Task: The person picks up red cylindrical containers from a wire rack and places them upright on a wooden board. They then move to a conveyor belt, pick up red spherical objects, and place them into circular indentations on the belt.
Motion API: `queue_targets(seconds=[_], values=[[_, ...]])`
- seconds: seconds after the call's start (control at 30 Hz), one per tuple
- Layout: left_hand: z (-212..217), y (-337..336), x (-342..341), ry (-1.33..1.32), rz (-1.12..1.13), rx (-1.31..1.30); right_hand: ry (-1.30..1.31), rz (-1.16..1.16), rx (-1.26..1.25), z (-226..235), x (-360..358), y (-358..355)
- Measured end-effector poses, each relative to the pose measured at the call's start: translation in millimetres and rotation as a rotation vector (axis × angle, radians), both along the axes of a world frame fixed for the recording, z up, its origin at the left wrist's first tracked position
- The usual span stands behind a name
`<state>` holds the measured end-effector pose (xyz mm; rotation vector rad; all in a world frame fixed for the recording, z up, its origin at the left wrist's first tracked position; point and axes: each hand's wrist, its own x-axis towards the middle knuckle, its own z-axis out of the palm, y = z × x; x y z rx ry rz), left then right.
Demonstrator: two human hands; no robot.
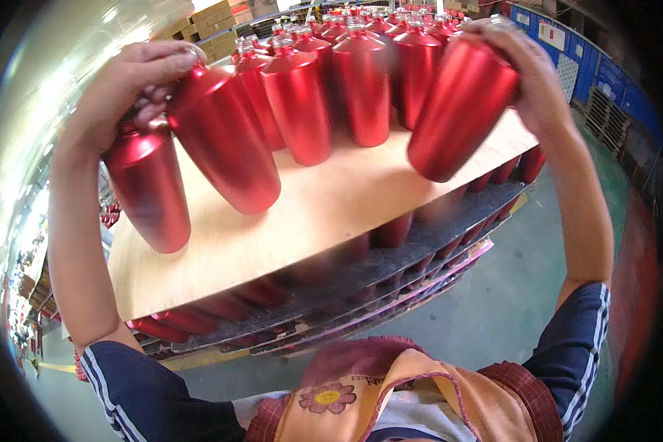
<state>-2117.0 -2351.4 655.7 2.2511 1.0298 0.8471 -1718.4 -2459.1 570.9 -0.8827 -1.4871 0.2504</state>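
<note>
My left hand (144, 81) is closed at the necks of two shiny red metallic bottles. The larger-looking red bottle (225, 144) leans, its neck by my fingertips. Beside it, the other red bottle (149, 188) hangs lower, with its neck hidden behind my fingers. Over at the right, my right hand (510, 51) is wrapped round the top of a tilted red bottle (460, 110), its base toward the middle of the pale wooden board (331, 214). Whether the held bottles touch the board I cannot tell. Between my hands stand several upright red bottles (298, 103) with clear necks.
Below the board, more red bottles (394, 230) show in a lower layer above a dark sheet (346, 269). Cardboard boxes (212, 20) are piled at the far left. A blue wall (604, 70) and stacked pallets (605, 114) stand at the right, beyond the green floor (545, 228).
</note>
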Motion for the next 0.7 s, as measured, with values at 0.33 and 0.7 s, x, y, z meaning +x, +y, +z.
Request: queue_targets(seconds=[0.33, 0.7], values=[[-23, 91, 7, 0.03, -0.137, -0.232, 0.085, -0.009, -0.295, -5, -95, 55], [-29, 72, -26, -0.38, -0.064, -0.141, 0.137, -0.1, -0.204, -37, -97, 44]])
